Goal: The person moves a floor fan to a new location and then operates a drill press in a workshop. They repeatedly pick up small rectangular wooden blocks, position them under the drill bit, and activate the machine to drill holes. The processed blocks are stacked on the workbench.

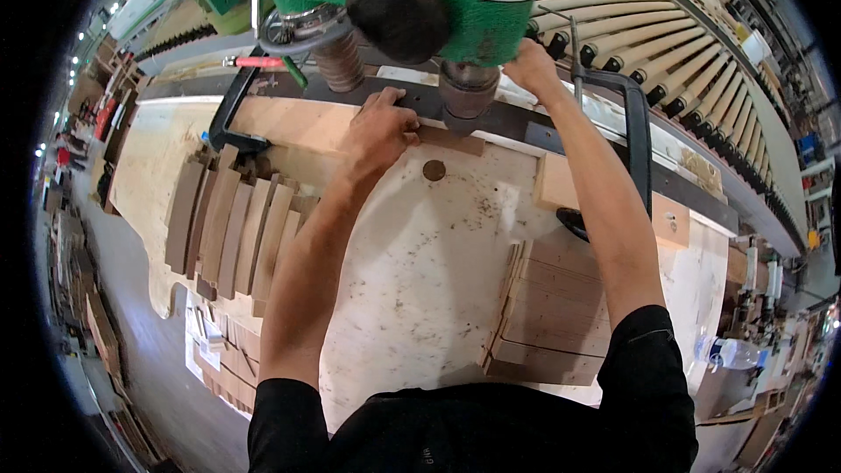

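A green drill press [491, 0] stands in front of me, its chuck [469, 92] pointing down over a small brown wooden piece [451, 141]. My left hand [384, 130] has its fingers curled at that piece's left end, holding it along the dark metal fence. My right hand [529, 68] is raised beside the right side of the drill head, fingers closed. What it grips is hidden behind the machine. A round dark spot [434, 170] shows in the pale worktable [403, 298] just below the chuck.
Black clamps [639, 140] [229, 114] hold wooden blocks at both sides of the fence. Stacked wooden strips [232, 228] lie left, and a pile of brown boards [552, 315] lies right. A plastic bottle [736, 353] is at far right. Behind the press, rollers [701, 79] curve away.
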The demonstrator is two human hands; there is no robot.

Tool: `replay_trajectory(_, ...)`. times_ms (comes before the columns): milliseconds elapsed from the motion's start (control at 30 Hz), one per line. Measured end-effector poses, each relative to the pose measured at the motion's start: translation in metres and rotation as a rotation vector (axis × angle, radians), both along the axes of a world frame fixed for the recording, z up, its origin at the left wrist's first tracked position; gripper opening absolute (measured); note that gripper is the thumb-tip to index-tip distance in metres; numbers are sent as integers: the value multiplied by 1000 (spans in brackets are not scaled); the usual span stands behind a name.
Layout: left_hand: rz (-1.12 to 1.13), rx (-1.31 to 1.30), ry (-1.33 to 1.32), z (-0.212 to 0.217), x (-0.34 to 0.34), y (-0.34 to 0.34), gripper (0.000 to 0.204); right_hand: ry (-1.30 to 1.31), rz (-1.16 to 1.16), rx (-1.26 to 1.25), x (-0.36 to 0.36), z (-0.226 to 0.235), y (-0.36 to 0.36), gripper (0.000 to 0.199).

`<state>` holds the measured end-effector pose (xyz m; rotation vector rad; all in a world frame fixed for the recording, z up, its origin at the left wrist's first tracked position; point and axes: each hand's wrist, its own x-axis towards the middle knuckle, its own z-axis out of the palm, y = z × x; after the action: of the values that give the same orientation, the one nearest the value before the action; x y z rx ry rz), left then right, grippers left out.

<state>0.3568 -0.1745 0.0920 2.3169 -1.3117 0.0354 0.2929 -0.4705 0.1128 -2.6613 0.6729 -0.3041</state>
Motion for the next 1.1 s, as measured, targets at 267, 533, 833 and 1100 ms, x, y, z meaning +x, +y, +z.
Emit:
replay_trajectory(267,40,-272,-252,-44,-19,-8,15,-283,130,-20,-115,33,-83,42)
replay_trajectory(533,391,-340,-311,-68,-65,-18,42,-444,137,-51,-157,177,-79,44)
replay_trajectory(833,287,-473,2,-68,-76,-46,31,-441,106,45,-157,185,-56,36)
replay_trajectory(1100,207,-537,-76,-61,-71,-41,25,-160,-10,-122,-139,88,-63,46)
